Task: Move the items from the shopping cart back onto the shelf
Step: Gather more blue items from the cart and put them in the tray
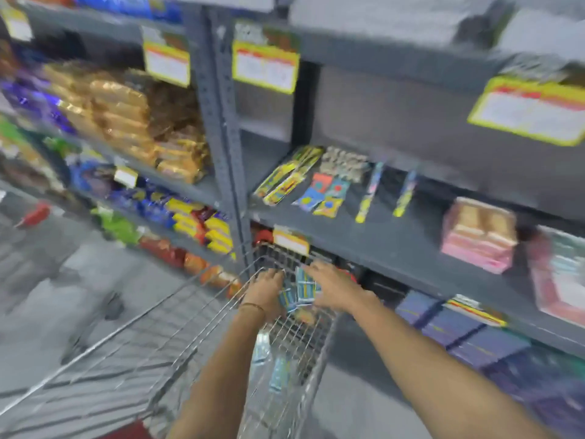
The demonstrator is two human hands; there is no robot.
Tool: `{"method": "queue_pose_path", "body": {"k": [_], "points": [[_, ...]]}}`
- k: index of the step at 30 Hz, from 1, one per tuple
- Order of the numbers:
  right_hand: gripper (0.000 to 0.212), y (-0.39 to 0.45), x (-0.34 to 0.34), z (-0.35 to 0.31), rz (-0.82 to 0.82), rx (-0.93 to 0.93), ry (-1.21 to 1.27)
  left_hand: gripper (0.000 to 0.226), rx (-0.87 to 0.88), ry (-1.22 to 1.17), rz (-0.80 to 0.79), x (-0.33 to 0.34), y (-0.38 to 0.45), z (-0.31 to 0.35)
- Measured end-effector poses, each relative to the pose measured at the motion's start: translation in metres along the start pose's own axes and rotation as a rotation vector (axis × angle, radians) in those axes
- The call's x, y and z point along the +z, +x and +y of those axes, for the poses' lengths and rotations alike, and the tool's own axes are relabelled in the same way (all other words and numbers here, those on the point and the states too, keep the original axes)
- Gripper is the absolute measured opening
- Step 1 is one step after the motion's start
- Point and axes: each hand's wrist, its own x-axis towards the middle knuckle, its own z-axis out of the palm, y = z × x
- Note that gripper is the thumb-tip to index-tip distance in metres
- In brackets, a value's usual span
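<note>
A wire shopping cart (177, 315) stands below me, its far end against the grey shelf (380, 245). Both my arms reach into the cart's far end. My left hand (267, 291) and my right hand (329, 285) sit on either side of a cluster of small blue packets (302, 288), touching them. The blur hides whether the fingers are closed around the packets. More blue packets (262, 346) lie lower in the cart. On the shelf lie colourful flat packets (319, 193) and long thin sticks (368, 193).
Pink boxes (478, 236) sit on the shelf at the right. Yellow price tags (266, 66) hang from the shelf edges. The left bay holds stacked biscuit packs (126, 122) and snack bags. Grey floor (38, 296) stretches left of the cart. Blue boxes (459, 331) fill the lower shelf.
</note>
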Motion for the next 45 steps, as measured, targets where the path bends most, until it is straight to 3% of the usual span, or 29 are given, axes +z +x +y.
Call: {"method": "queue_pose_path", "body": {"k": [6, 9, 13, 21, 31, 36, 45], "points": [[0.088, -0.092, -0.087, 0.091, 0.160, 0.188, 0.077, 0.078, 0.406, -0.022, 0.035, -0.073, 0.043, 0.132], [0.078, -0.151, -0.109, 0.143, 0.255, 0.299, 0.128, 0.083, 0.552, 0.006, 0.001, -0.082, 0.057, 0.211], [0.082, -0.232, -0.124, 0.222, 0.304, 0.442, 0.155, 0.078, 0.711, -0.013, -0.050, -0.076, 0.072, 0.323], [0.073, -0.320, -0.114, 0.349, 0.164, 0.624, 0.157, 0.079, 0.812, 0.084, -0.236, -0.025, 0.095, 0.475], [0.063, -0.315, -0.109, 0.394, 0.088, 0.636, 0.277, 0.063, 0.707, 0.073, -0.369, 0.000, 0.113, 0.509], [0.057, -0.307, -0.104, 0.396, 0.111, 0.686, 0.348, 0.047, 0.669, 0.027, -0.265, 0.006, 0.110, 0.505], [0.031, -0.285, -0.082, 0.378, 0.102, 0.784, 0.099, 0.036, 0.740, 0.400, -0.123, 0.024, 0.112, 0.503]]}}
